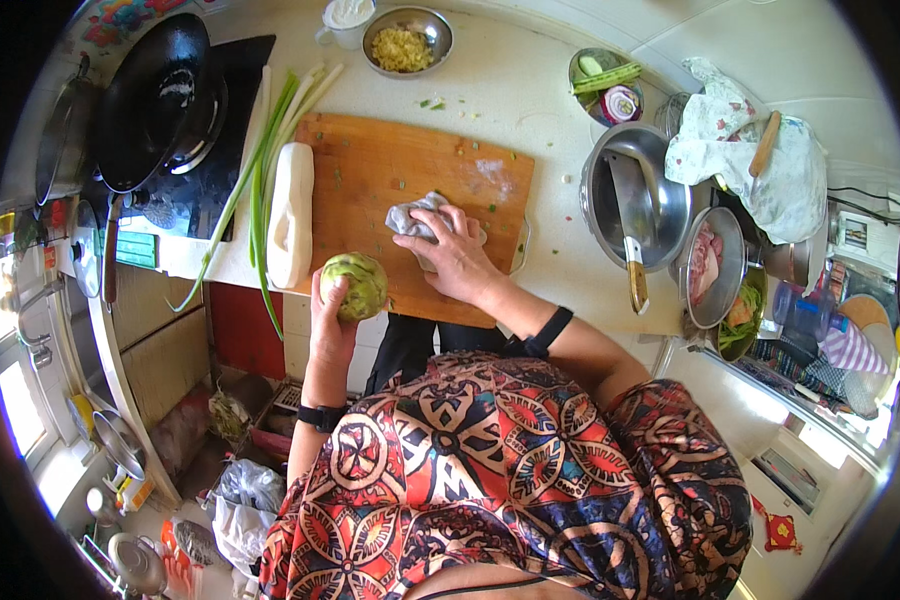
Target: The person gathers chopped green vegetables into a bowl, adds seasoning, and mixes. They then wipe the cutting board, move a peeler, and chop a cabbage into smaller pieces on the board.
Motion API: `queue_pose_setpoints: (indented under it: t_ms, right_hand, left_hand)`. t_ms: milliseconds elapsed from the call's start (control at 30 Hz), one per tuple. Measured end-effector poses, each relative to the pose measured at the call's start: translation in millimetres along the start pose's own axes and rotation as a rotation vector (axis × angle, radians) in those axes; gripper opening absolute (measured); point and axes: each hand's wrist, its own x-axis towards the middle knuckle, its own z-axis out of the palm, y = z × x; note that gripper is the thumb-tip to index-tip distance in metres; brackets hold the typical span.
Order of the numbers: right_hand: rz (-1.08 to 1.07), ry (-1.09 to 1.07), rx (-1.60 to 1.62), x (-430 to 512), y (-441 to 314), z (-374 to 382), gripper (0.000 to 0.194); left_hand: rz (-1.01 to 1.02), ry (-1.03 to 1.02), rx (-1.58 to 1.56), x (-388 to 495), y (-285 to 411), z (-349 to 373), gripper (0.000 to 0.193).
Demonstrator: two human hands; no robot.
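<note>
My left hand (331,324) holds a round green vegetable, probably a kohlrabi (358,286), at the near edge of the wooden cutting board (412,161). The thumb rests on its side. My right hand (459,253) is closed around a crumpled grey cloth (418,213) and presses it on the middle of the board. Small green scraps and a whitish smear lie on the wood. A long peeled white root vegetable (291,217), like a daikon, lies along the board's left side. Beside it, long green onions (270,157) hang over the counter's front edge.
A black wok (154,105) stands on the cooktop at the left. Behind the board is a steel bowl of chopped yellowish food (403,49). To the right, a cleaver (630,217) rests across a steel basin (598,176), near a bowl of raw meat (706,255).
</note>
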Motion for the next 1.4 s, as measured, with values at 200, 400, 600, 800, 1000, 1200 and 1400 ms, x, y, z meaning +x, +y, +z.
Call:
queue_pose_setpoints:
  t_ms: [200,400,600,800,1000,1200,1400]
  right_hand:
    - [0.231,0.228,0.465,41.2,21.6,-29.7,0.029]
    - [0.414,0.562,0.594,115.9,114.3,-125.7,0.035]
    - [0.856,0.714,0.335,204.3,241.7,-117.7,0.033]
    - [0.977,0.66,0.272,265.3,251.8,-57.1,0.036]
    - [0.451,0.432,-0.006,296.6,233.7,-49.0,0.039]
    - [0.234,0.137,-0.298,243.6,230.2,-48.9,0.032]
    - [0.301,0.177,-0.12,154.2,158.5,-55.1,0.026]
  left_hand:
    - [0.168,0.089,0.532,28.0,11.1,-0.4,0.057]
    - [0.28,0.066,0.862,42.3,9.6,-15.9,0.065]
    - [0.259,0.072,0.768,42.8,13.0,-15.9,0.064]
    - [0.223,0.113,0.704,44.9,13.9,-16.4,0.064]
    - [0.241,0.118,0.728,46.9,18.1,-21.1,0.064]
    - [0.241,0.131,0.684,50.1,21.0,-20.5,0.063]
    - [0.268,0.126,0.732,54.1,25.4,-23.7,0.06]
